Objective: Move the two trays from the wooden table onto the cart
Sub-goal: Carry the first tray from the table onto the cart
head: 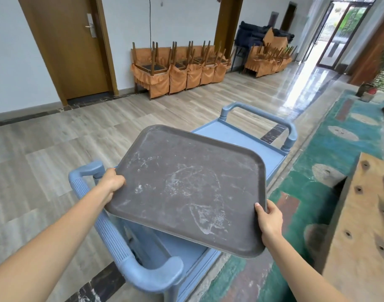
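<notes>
Dark tray held in both hands above the blue cart.

A scuffed dark grey tray (188, 188) fills the centre of the frame, tilted, with its far edge over the top shelf of the blue plastic cart (241, 136) and its near corner hanging past the cart's side. The left hand (111, 182) grasps the tray's left edge at centre left, fingers curled under and out of sight. The right hand (268, 219) grasps the lower right edge, thumb lying on the top face. Whether the tray touches the cart cannot be told. The cart's ribbed handle (112, 236) runs across the lower left. At the right edge of the frame lies the corner of the wooden surface (360, 225), standing on a green patterned carpet (306, 177). Stacked chairs with orange covers (178, 68) line the wall at upper centre, with a brown door (71, 46) at upper left.
</notes>
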